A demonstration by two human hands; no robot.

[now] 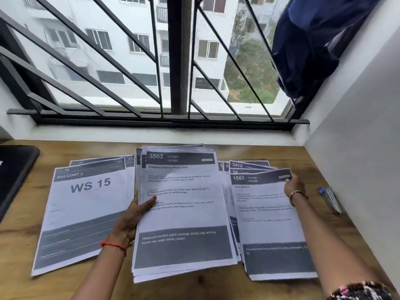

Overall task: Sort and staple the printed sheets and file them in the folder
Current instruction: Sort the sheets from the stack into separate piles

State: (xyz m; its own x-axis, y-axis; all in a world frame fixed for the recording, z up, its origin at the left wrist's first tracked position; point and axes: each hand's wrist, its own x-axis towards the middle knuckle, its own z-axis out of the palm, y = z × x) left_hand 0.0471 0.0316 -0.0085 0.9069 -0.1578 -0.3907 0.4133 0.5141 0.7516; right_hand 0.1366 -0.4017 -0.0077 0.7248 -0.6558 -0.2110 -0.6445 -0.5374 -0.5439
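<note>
3 groups of printed sheets on the wood worktop (194, 290), all face up.
- left pile (86, 204): top page reads "BALCONY 3 / WS 15", a few more sheets fanned out behind it.
- middle stack (184, 215): thickest of the 3, top page "3562 KITCHEN", edges ragged, overlaps the inner edges of both neighbours.
- right pile (249, 166): fanned headers, "3412" readable, with the 1563 sheet (266, 224) on top.

Dark flat item (15, 169) at the far left edge of the worktop, apart from the sheets; can't tell if it's the folder or what it holds.
Stapler (331, 200), blue and silver, lies right of the right pile, near the wall, untouched.

Left hand (129, 217): grip clamped on the middle stack's left edge, thumb (150, 201) on top of the page, fingers hidden underneath, forearm coming in from below.
Right hand (293, 187): arm stretched forward, fingers curled on the 1563 sheet's top right corner, grip pinching it as far as visible.
</note>
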